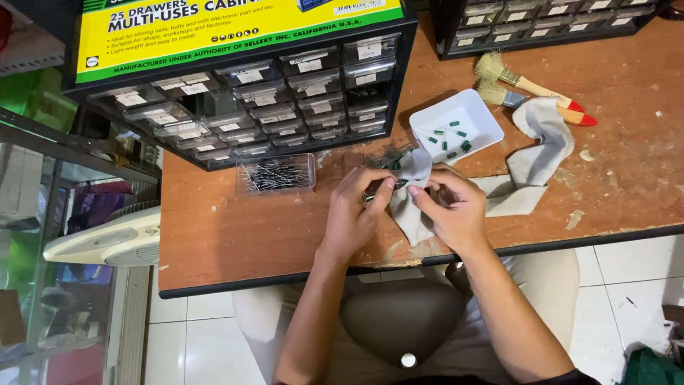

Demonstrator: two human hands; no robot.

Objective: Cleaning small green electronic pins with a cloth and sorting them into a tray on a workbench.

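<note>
My left hand (360, 207) and my right hand (449, 205) meet over the front of a brown wooden table (235, 235). Both pinch a grey-white cloth (410, 207) with a small dark component between the fingertips. The cloth trails off to the right across the table. Just behind the hands sits a white square tray (474, 117) holding several small green components. To the left, a clear plastic drawer (276, 175) lies on the table, full of thin wire-legged parts.
A black cabinet of small clear drawers (285, 100) stands at the back left, another one (541, 21) at the back right. Two wooden-handled brushes (531, 89) lie at the right. A white fan (107, 246) stands beside the table's left edge.
</note>
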